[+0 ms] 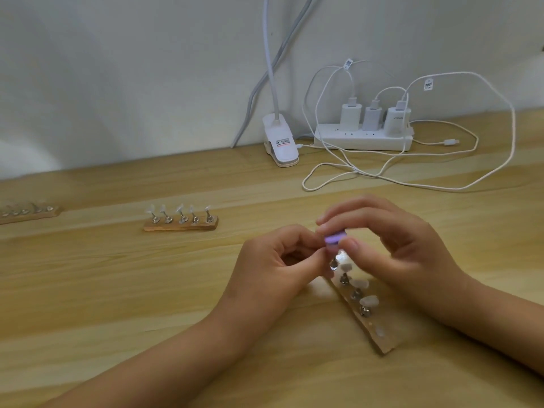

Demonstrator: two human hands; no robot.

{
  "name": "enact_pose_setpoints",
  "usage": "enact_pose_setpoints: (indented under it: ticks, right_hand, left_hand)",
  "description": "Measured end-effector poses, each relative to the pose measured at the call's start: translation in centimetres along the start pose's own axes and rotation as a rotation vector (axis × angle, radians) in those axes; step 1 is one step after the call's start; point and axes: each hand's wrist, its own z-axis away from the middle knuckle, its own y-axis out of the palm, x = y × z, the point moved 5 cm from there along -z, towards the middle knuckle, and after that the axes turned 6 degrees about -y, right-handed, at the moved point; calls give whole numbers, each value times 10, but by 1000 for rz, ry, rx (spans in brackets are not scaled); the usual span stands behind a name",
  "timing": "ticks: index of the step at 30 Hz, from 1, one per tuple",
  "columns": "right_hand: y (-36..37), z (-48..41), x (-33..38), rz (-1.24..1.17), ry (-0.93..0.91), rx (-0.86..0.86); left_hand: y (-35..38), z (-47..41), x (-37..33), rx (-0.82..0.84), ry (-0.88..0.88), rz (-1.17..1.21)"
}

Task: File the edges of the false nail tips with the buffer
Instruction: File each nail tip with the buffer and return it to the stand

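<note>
now small lilac buffer (334, 239) blurred, pinched by right hand (391, 245)

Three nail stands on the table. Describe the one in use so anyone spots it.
On the wooden table, look nearest the camera, right of centre. The nail stand runs diagonally under the left hand and right hand; the middle stand and far-left stand sit farther back, untouched.

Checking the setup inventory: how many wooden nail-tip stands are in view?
3. The near stand lies diagonally at lower right, the middle stand sits left of centre, and the far-left stand is cut off by the frame edge. Others may lie out of view.
</note>
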Motion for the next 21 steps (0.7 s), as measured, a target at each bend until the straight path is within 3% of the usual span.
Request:
enact_pose_setpoints:
  ticks: [8, 11, 21]
  right_hand:
    - [1, 1, 1, -7, -17, -11]
    - [-2, 0, -3, -62, 58, -48]
    - [4, 1, -6, 1, 15, 7]
  left_hand:
    - [-2, -1, 2, -23, -32, 10]
    - [-2, 0, 2, -24, -33, -3]
    - [-1, -1, 0, -19, -29, 2]
